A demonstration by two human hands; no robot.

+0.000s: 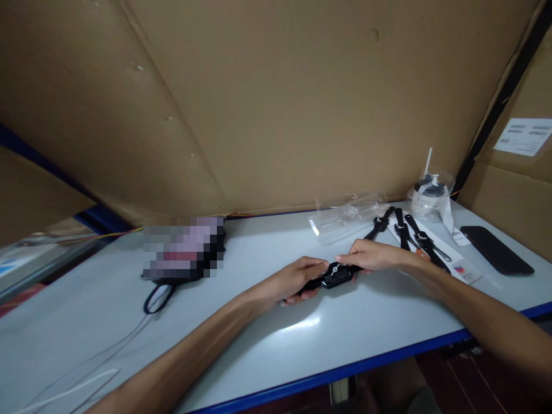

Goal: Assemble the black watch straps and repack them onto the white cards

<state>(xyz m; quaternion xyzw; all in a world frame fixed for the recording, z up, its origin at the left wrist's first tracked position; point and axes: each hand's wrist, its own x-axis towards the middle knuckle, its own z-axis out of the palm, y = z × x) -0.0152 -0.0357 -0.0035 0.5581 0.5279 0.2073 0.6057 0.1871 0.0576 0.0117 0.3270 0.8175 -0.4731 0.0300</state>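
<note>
A black wristwatch (337, 278) is held between my two hands just above the white table. My left hand (302, 279) is closed on the strap at its left side, with the thumb reaching the case. At the other end my right hand (368, 256) grips the strap, its thumb and fingers near the top of the case. A small pale piece shows on the watch face; what it is I cannot make out. Right behind my right hand lie several more black watches (402, 230), partly over a white printed sheet (463, 270).
Clear plastic bags (345, 221) lie at the back. A plastic-wrapped container (429, 198) with a white stick stands in the rear right corner. A black phone-like slab (495, 250) is at right. A blurred-out pouch (185, 253) with a loop sits left. Cardboard (280, 103) walls the back.
</note>
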